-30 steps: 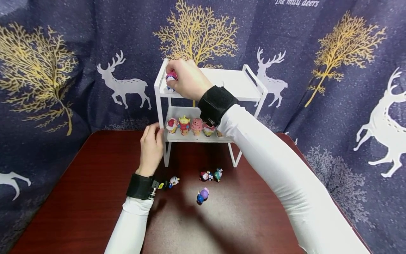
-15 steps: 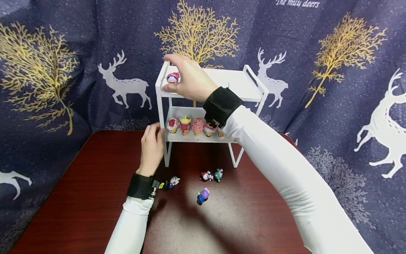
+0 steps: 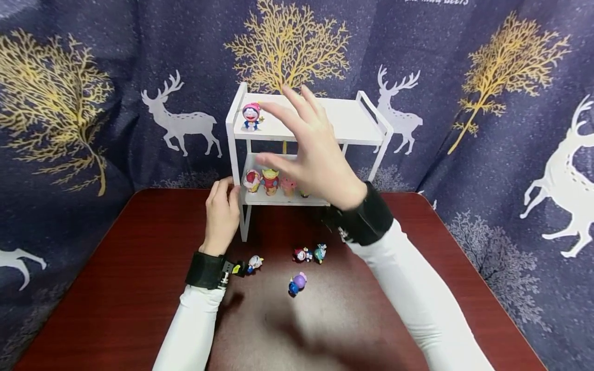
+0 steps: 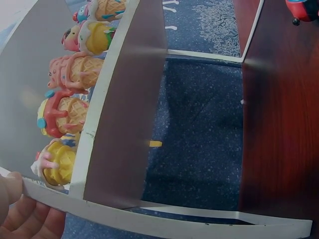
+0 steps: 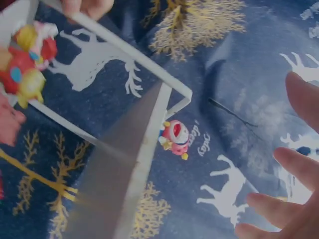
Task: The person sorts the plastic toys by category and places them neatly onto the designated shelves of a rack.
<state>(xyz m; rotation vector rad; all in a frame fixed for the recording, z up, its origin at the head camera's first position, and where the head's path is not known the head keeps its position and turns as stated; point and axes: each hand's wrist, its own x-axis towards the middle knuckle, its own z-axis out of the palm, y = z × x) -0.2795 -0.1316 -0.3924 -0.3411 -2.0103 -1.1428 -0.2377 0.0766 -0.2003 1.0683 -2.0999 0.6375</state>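
A small figurine with a pink hat and blue body (image 3: 251, 116) stands upright at the left end of the top shelf of a white two-tier rack (image 3: 343, 135). My right hand (image 3: 320, 149) is in front of the rack, apart from the figurine, with fingers spread and nothing in them. In the right wrist view its fingers (image 5: 294, 172) appear at the right edge. My left hand (image 3: 222, 214) holds the rack's left front post, thumb and fingers (image 4: 37, 219) around it in the left wrist view. Ice-cream-cone figurines (image 3: 270, 182) line the lower shelf, some hidden behind my right hand.
Several small figurines lie on the dark red table (image 3: 153, 268): a white-and-blue one (image 3: 254, 264), a red one (image 3: 300, 254), a green one (image 3: 320, 253) and a purple-and-blue pair (image 3: 297, 283). A navy curtain with deer (image 3: 190, 129) hangs behind.
My right hand has let go of the pink-hatted figurine and drawn back toward me and to the right, its fingers spreading. The figurine stays on the top shelf. My left hand has not moved.
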